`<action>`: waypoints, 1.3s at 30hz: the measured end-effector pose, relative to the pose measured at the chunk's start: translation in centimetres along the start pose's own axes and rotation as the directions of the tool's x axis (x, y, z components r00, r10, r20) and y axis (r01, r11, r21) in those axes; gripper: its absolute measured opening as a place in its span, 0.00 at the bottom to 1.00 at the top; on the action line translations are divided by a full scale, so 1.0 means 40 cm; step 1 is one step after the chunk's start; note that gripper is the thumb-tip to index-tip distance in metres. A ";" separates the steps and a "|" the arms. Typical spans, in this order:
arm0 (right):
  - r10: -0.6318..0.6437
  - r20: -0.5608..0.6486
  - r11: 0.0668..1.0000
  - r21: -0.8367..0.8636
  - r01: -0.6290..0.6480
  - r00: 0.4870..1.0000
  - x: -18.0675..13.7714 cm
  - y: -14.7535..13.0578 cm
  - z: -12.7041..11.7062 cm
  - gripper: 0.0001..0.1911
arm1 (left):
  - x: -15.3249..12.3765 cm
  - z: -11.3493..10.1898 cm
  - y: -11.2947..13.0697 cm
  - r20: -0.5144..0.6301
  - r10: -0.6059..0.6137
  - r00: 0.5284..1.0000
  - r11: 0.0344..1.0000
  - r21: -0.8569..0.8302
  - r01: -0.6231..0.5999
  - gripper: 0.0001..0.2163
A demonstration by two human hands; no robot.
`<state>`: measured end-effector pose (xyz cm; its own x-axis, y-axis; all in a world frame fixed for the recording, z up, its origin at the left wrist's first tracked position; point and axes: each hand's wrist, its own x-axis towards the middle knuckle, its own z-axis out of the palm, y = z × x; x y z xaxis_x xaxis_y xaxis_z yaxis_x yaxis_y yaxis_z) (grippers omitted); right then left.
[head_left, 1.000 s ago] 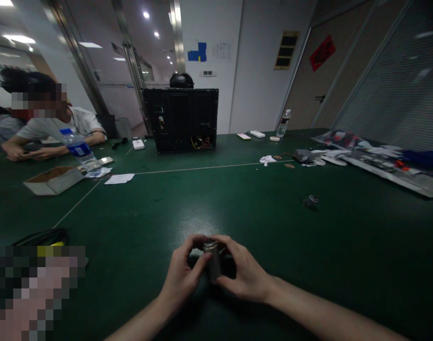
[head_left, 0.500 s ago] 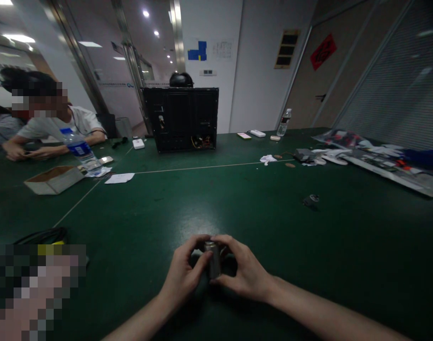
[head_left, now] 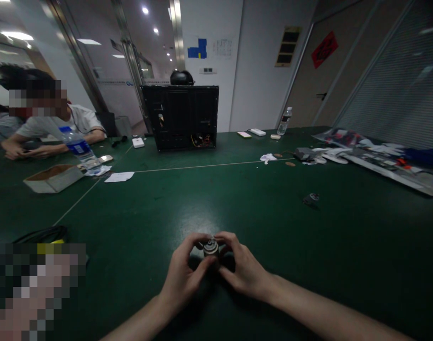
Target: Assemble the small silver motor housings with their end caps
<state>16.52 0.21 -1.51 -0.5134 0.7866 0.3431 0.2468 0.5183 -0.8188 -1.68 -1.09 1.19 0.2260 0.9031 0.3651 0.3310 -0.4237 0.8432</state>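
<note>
A small metal cylinder like an electric motor [head_left: 211, 247] is held between both hands, its round end with a raised centre tipped up toward me. My left hand [head_left: 183, 267] closes on it from the left, thumb at its near side and fingers at its far side. From the right, my right hand [head_left: 245, 270] grips it with curled fingers and thumb. Fingers and thumbs cover most of its body. A second small motor [head_left: 311, 199] lies on the green table [head_left: 216, 203], ahead and to the right of my hands.
A black open-backed panel [head_left: 182, 116] stands at the far side. To the left are an open box [head_left: 56, 180], a large water bottle [head_left: 79, 149], paper [head_left: 119, 177] and black cable [head_left: 42, 234]. A person [head_left: 77, 121] sits beyond. A cluttered tray [head_left: 393, 168] lies right.
The motor has been turned between my fingers: its long side showed before, and now its round end faces me. Both hands stay in nearly the same place.
</note>
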 end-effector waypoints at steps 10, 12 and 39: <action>-0.023 0.016 0.999 -0.035 0.023 1.000 0.004 -0.002 -0.007 0.36 | -0.003 0.006 -0.005 -0.048 -0.050 0.998 0.997 0.054 0.052 0.12; -0.028 0.006 0.999 -0.035 0.029 1.000 0.007 -0.008 -0.010 0.35 | -0.001 0.007 -0.005 -0.039 -0.070 0.997 0.996 0.049 0.072 0.12; -0.047 -0.098 0.999 -0.030 0.044 0.994 0.027 -0.030 -0.024 0.08 | 0.018 0.010 -0.011 0.136 -0.165 0.977 0.986 0.032 0.162 0.10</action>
<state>16.47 0.75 0.29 -0.4413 0.7905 0.4246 0.2487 0.5624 -0.7885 -1.29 -0.28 0.93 0.2910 0.9427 0.1634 0.3922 -0.2733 0.8783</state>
